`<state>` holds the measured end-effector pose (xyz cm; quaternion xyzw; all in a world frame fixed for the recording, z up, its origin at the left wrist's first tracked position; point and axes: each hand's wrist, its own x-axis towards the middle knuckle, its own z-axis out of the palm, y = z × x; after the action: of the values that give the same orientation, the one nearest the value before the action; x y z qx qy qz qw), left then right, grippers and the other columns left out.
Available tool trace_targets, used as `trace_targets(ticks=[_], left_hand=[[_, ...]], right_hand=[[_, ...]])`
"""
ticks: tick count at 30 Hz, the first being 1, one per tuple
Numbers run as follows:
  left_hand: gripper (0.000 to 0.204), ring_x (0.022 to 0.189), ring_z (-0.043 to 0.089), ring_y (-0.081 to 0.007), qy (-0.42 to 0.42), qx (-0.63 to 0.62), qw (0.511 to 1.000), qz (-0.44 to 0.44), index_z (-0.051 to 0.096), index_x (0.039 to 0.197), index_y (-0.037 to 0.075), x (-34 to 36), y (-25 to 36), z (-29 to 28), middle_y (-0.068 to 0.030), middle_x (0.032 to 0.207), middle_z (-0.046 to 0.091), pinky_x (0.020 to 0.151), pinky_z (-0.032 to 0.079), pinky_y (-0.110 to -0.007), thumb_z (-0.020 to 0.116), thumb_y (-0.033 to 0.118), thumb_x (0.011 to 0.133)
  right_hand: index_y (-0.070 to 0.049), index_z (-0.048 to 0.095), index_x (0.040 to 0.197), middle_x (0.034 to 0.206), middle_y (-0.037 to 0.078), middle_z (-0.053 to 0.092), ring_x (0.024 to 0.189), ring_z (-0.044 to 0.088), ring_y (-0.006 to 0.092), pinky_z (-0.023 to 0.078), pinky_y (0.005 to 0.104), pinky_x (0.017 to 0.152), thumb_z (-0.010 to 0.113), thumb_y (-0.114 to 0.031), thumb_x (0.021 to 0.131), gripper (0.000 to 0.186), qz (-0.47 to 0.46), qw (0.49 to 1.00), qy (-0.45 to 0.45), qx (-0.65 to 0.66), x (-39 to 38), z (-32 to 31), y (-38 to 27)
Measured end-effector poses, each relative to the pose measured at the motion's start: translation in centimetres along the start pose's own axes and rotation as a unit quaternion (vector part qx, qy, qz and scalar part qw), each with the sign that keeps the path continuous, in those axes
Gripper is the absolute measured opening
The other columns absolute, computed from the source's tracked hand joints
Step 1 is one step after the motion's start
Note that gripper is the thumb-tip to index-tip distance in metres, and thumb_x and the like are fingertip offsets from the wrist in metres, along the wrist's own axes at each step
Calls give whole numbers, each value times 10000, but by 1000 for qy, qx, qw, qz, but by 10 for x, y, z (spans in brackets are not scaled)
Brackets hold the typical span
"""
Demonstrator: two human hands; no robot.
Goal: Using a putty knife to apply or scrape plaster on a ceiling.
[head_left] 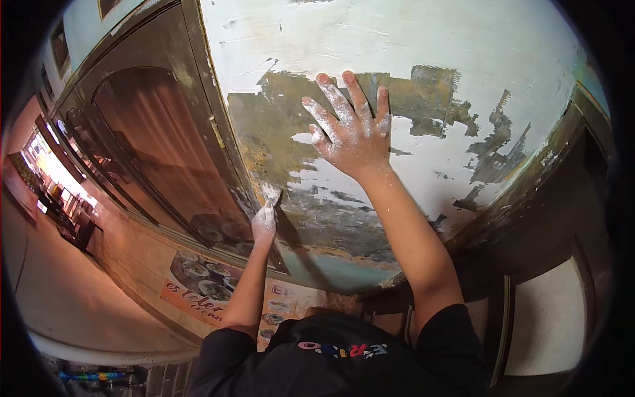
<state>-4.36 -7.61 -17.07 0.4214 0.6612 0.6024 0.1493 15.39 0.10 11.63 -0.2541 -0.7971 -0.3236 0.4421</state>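
Note:
My left hand (264,225) is closed round a small scraper (271,193), whose pale, powder-covered blade rests at the wall's left edge, close by the door frame. Higher up and to the right, my right hand (354,135) lies against the wall with its fingers spread, holding nothing. White powder coats its fingers and knuckles. The wall (410,40) is white on top, and large ragged patches of grey-brown undersurface (264,119) show around both hands. The scraper's handle is mostly hidden in my left fist.
A brown wooden door (152,132) with a curtained glass panel stands left of the wall. Dark wooden trim (522,188) bounds the wall at right. A printed food banner (198,278) lies below the door. Beyond it at far left, furniture (76,225) stands near a bright opening.

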Motion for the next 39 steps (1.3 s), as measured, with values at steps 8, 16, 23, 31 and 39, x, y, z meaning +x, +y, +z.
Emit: trace_targets(ticks=[8, 16, 23, 31, 39], left_hand=[[503, 608, 552, -267, -51, 54, 986, -147, 636, 986, 17, -49, -45, 34, -155, 641, 573, 603, 436, -376, 404, 461, 935], [489, 579, 532, -218, -26, 82, 994, -71, 596, 813, 18, -57, -93, 27, -115, 618, 551, 576, 420, -354, 392, 442, 945], [492, 581, 530, -216, -59, 35, 985, -161, 593, 803, 25, -55, -51, 20, -103, 615, 539, 573, 420, -355, 378, 443, 950], [512, 617, 543, -265, -81, 68, 987, -121, 584, 815, 18, -49, -97, 22, -140, 645, 550, 608, 427, -387, 352, 452, 953], [505, 630, 545, -244, -70, 72, 986, -130, 606, 875, 18, -50, -111, 13, -117, 651, 557, 626, 434, -377, 362, 453, 951]], right_hand=[[-337, 621, 1136, 1422, -73, 384, 1373, 227, 204, 116, 607, 1058, 591, -376, 788, 352, -2, 1000, -1, -3, -2, 3, 1], [-333, 646, 1091, 1399, -72, 415, 1361, 255, 199, 81, 575, 1085, 599, -364, 777, 319, -3, 1000, 25, 12, 3, 6, -7], [-333, 646, 1097, 1390, -70, 429, 1356, 271, 196, 85, 566, 1086, 600, -361, 777, 324, -1, 999, 32, -5, -4, 5, -3], [-310, 647, 1099, 1367, -58, 455, 1356, 272, 204, 57, 556, 1092, 589, -360, 782, 326, -12, 999, 35, -1, 1, 5, -3], [-281, 643, 1080, 1405, -57, 403, 1365, 236, 194, 134, 580, 1073, 657, -421, 715, 391, -14, 999, 45, -9, -1, 3, -3]])
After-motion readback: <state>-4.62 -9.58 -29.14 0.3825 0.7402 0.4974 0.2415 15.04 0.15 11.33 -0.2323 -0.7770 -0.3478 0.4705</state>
